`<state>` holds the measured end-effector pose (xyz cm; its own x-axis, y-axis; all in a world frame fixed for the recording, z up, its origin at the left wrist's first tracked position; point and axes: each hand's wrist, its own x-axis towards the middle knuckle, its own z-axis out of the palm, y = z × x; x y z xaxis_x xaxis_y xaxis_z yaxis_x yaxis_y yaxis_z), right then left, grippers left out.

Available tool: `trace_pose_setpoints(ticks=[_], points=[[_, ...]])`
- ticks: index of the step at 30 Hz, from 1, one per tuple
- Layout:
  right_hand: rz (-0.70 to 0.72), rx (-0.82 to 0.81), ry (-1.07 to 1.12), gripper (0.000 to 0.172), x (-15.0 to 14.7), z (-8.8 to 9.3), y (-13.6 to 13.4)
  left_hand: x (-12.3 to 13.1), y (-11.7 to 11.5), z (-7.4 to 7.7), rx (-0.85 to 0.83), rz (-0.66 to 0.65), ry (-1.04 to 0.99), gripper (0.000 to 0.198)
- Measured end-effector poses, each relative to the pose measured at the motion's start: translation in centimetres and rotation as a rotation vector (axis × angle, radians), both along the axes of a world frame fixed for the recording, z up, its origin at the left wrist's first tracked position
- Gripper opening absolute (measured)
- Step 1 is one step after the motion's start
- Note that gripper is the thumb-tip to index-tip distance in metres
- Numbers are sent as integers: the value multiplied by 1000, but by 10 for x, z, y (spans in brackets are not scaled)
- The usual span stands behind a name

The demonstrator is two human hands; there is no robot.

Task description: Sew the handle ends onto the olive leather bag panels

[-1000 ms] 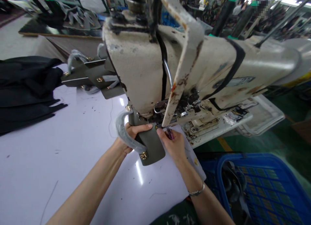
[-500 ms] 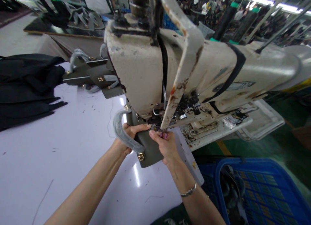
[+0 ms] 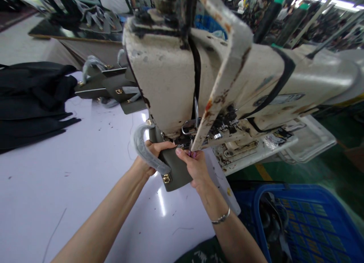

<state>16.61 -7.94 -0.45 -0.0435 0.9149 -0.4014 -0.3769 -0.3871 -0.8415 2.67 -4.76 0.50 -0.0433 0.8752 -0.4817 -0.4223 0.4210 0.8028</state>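
Observation:
An olive-grey bag panel (image 3: 179, 172) with a gold-coloured fitting lies under the sewing head, its far edge hidden beneath the machine. A curved handle in cloudy plastic wrap (image 3: 145, 153) arches over my left hand (image 3: 152, 157). That hand is closed on the panel's left side, index finger stretched towards the presser foot area. My right hand (image 3: 196, 166) pinches the panel's right edge, thumb on top. Something small and pink (image 3: 192, 154) shows at its curled fingers; I cannot make out what it is. The white sewing machine (image 3: 165, 77) stands just beyond both hands.
Similar panels with wrapped handles (image 3: 113, 85) lie behind on the white table (image 3: 93, 172). Black fabric pieces (image 3: 31, 104) are piled at the left. A blue basket (image 3: 313, 217) with dark pieces stands at lower right. A rusty bent guard (image 3: 224, 73) slopes down near my right hand.
The view has shifted slightly, moving the machine a little rightward in the picture. The panel's near edge sits slightly higher, closer to the machine. Both hands keep their hold.

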Motion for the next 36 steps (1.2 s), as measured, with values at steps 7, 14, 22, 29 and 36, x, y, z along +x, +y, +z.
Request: trace_pose_setpoints(ticks=[7,14,22,29,36], points=[[14,13,17,39,1,-8,1,-5,1,-11,33,-34,10,31],[17,-5,7,41,2,-7,0,-4,1,-10,10,-33,3,29],[43,25,-16,42,5,-1,1,-6,0,-14,35,-37,-9,29],[29,233,-390,46,16,-10,-6,-8,-3,-13,21,-28,-31,35],[96,240,-451,50,25,-6,0,5,-10,-7,17,80,-33,40]])
